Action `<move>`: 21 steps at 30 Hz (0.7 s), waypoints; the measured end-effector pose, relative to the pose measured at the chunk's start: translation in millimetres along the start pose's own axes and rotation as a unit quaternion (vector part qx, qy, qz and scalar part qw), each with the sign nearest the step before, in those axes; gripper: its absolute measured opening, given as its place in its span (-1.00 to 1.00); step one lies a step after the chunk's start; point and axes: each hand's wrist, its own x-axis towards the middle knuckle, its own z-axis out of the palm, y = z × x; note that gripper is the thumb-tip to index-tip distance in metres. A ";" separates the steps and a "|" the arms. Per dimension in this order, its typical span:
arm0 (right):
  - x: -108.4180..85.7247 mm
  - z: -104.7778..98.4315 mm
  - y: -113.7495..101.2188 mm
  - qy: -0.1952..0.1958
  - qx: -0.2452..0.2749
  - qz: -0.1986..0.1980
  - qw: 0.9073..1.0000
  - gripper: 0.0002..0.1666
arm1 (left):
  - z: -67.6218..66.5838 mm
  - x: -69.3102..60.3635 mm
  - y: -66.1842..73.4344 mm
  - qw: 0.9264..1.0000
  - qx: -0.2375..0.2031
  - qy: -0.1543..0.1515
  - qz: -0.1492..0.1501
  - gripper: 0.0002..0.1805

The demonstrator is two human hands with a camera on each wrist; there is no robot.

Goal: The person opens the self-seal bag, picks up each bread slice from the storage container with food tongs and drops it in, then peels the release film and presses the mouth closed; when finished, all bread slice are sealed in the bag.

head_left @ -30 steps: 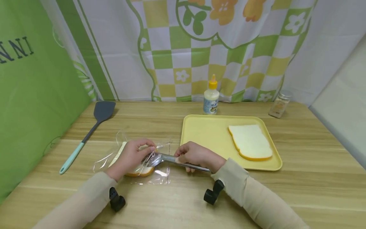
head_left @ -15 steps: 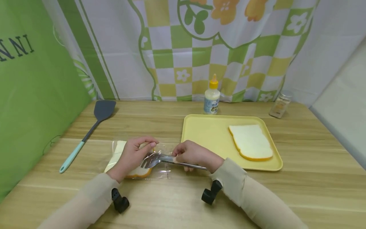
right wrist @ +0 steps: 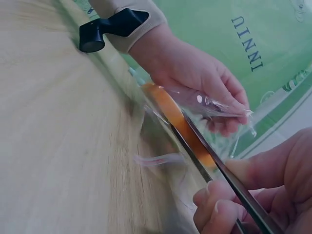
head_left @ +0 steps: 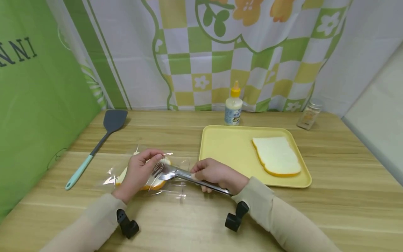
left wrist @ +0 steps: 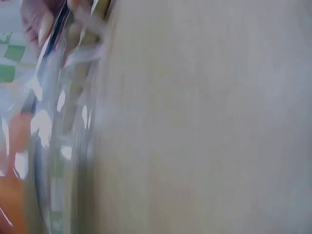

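My left hand (head_left: 136,173) pinches the clear plastic bag (head_left: 110,179) from above, over a bread slice (head_left: 154,182) with an orange crust. Metal tongs (head_left: 185,175) are gripped in my right hand (head_left: 217,174), their fork-like end inside the bag at the slice. In the right wrist view, the arms of the tongs (right wrist: 234,184) lie on either side of the slice (right wrist: 168,108), while my left hand (right wrist: 195,73) holds up a fold of film. Shiny film (left wrist: 44,126) fills the left side of the blurred left wrist view.
A yellow tray (head_left: 220,147) with another bread slice (head_left: 277,155) lies at the right. Behind it stand a yellow-capped bottle (head_left: 233,110) and a glass jar (head_left: 309,115). At the left lies a spatula (head_left: 97,143) with a mint handle.
My left hand has shifted a little left and up with the bag film, which is now more crumpled. The slice has moved slightly, and the handle end of the tongs points lower.
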 end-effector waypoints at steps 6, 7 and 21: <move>4.1 10.5 -5.3 0.019 -0.042 -0.003 0.999 -0.82 | 8.5 -0.7 7.4 1.000 0.022 0.010 -0.018 -0.87; 4.5 11.4 -5.2 0.021 -0.043 -0.002 0.999 -0.82 | 7.7 -0.8 7.3 0.999 0.031 0.006 -0.027 -0.86; 6.1 18.5 -7.9 0.023 -0.025 -0.004 0.999 -0.84 | 6.3 0.6 8.5 0.997 0.020 0.037 -0.067 -0.87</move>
